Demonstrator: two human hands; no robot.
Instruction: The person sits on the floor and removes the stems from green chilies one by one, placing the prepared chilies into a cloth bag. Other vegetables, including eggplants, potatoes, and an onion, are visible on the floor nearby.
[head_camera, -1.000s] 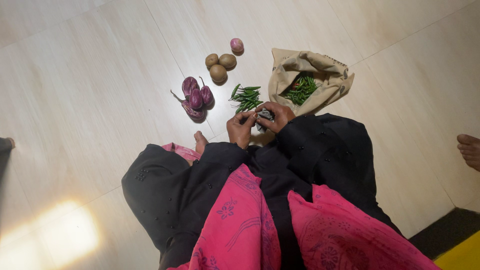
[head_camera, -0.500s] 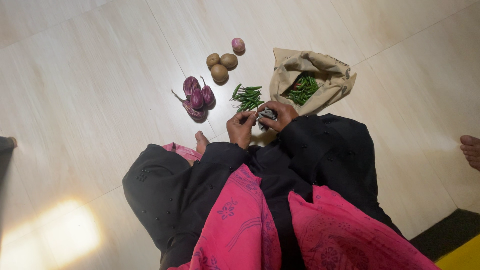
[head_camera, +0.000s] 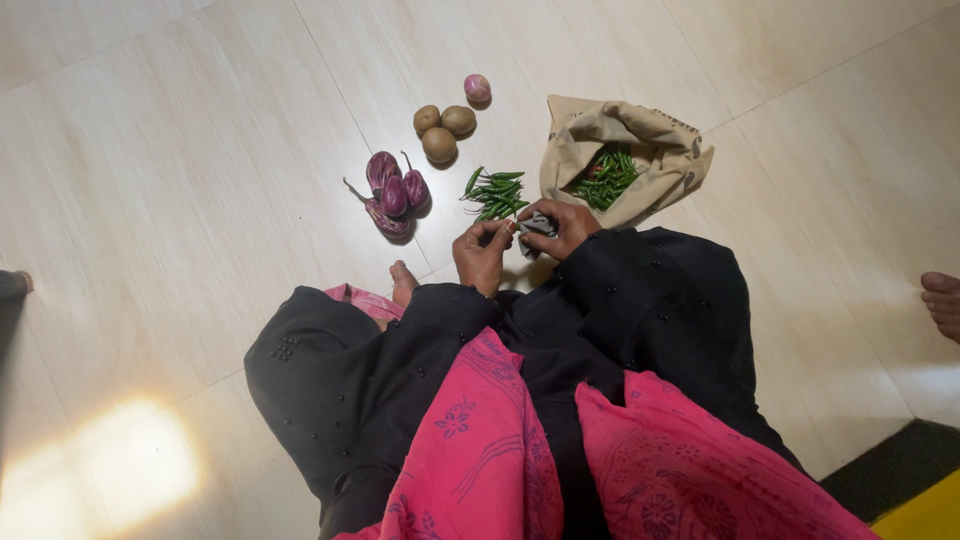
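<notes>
I sit on a pale tiled floor in black clothes with a pink patterned scarf. My left hand (head_camera: 481, 252) and my right hand (head_camera: 562, 226) meet in front of me, both pinching a small grey pouch (head_camera: 536, 227). Just beyond my fingers lies a small pile of green chillies (head_camera: 494, 195). An open brown paper bag (head_camera: 625, 158) with more green chillies inside stands beside my right hand.
Three striped purple brinjals (head_camera: 393, 195) lie left of the chillies. Three brown potatoes (head_camera: 441, 130) and a pink onion (head_camera: 477, 88) sit farther off. My bare toes (head_camera: 403, 281) poke out below. Another person's foot (head_camera: 940, 300) shows at the right edge.
My hands have shifted very slightly on the grey pouch. Everything on the floor stays where it was.
</notes>
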